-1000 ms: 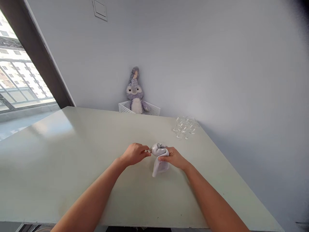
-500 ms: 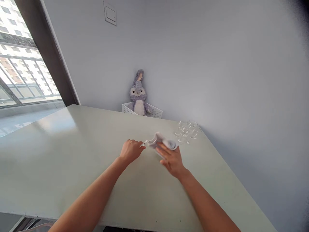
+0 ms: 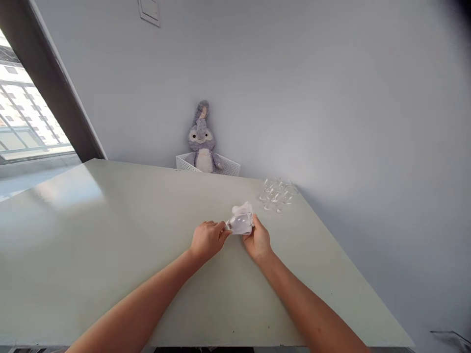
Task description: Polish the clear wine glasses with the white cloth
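Left hand (image 3: 208,240) pinches the stem of a thin stemmed glass (image 3: 240,224), right hand (image 3: 258,240) cups its bowl through a white cloth (image 3: 243,209), over the desk (image 3: 110,245) (looks light, fragile and slippery, so I'd hold it by the bowl).

A pale green table (image 3: 110,255) holds a cluster of clear glasses (image 3: 276,194).

Glass (image 3: 240,223) in cloth (image 3: 243,209) (L hand (image 3: 208,240), R hand (image 3: 259,240))

Left hand (image 3: 208,240) and right hand (image 3: 258,240) bare; bare forearms (image 3: 143,291) run toward 7 and 5 o'clock, narrowing at the wrists.
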Available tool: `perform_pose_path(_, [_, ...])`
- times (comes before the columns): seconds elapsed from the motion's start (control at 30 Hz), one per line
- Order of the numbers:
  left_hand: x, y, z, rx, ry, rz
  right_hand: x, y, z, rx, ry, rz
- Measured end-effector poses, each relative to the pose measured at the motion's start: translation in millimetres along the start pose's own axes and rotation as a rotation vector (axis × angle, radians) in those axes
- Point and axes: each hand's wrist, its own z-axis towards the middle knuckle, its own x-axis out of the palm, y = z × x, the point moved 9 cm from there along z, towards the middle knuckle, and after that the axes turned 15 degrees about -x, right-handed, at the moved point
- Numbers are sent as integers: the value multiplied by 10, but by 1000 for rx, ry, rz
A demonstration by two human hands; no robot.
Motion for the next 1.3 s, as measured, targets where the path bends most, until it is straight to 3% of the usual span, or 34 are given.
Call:
perform_pose_path(0.1, [35,6,1,-121,14,-7,211,-98,-186,50,72,143])
perform_pose_path(0.23, [65,-104,-67,-153,51,7,441,-86,-401,-32,263,28])
perform_pose_path(0.4, [-35,-401,-205,77,25,-125,184,57,-235,-168,168,-228])
perform_pose_path(0.5, [-128,-228,-101,-70,53,-449,86,223,-120,-227,183,-424])
perform_pose_path(0.6, [5,-19,8,-303,298,-1010,242,189,-180,-188,394,-568])
perform_pose_path(0.67, [143,-68,-1,-365,561,-1369,394,78,-301,-137,561,-568])
perform_pose_path(0.73, [215,-91,-24,-417,696,-1556,457,9,-375,-139,632,-584])
perform_pose_path(0.8, [271,22,-12,-515,644,-1585,431,32,-366,-238,622,-705])
perform_pose_path(0.9, [393,292,11,-726,497,-1632,456,206,-387,-570,645,-995])
perform_pose_path(1.0, [523,469,36,-868,458,-1768,652,276,-615,-876,843,-1194])
perform_pose_path(1.07, [539,574,80,-901,418,-1808,779,265,-804,-976,994,-1236])
perform_pose_path(1.13, [440,733,154,-885,261,-1836,866,273,-958,-1016,1093,-1211])
perform_pose_path(1.2, [215,909,235,-788,27,-1832,904,299,-1042,-994,1146,-1130])
perform_pose_path(1.3, [-228,1066,256,-588,-314,-1613,855,356,-971,-844,1102,-979])
